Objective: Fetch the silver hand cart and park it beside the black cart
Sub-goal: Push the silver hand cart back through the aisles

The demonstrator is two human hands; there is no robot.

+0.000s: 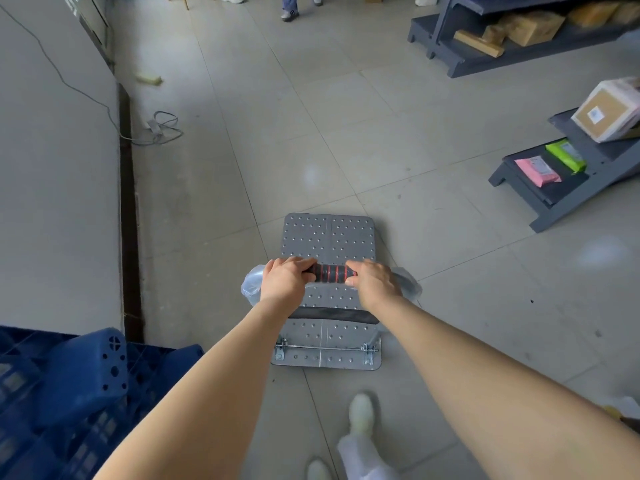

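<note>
Pushing is what this moment looks like to me: the silver hand cart (pixel 329 244) sits on the tiled floor (pixel 346 133) directly ahead of my hands, its studded deck running lengthwise away from me, near edge by my feet and far edge pointing toward the open middle of the room. The long axis lies almost straight near-to-far, tipped only slightly left at the far end.

Both hands are on the handle grip (pixel 330 274), a black bar with red rings that crosses the cart left to right. My left hand (pixel 285 280) is clenched around the left end, my right hand (pixel 372 282) around the right end, fingers curled over the top, and a short stretch of grip shows between them. Neither hand is nearer; they sit level, arms reaching about equally.

I see no black cart in view, so I cannot say which way the parking spot lies. A blue crate (pixel 79 375) stands near left and grey shelving (pixel 554 195) right, both apart from the cart.
</note>
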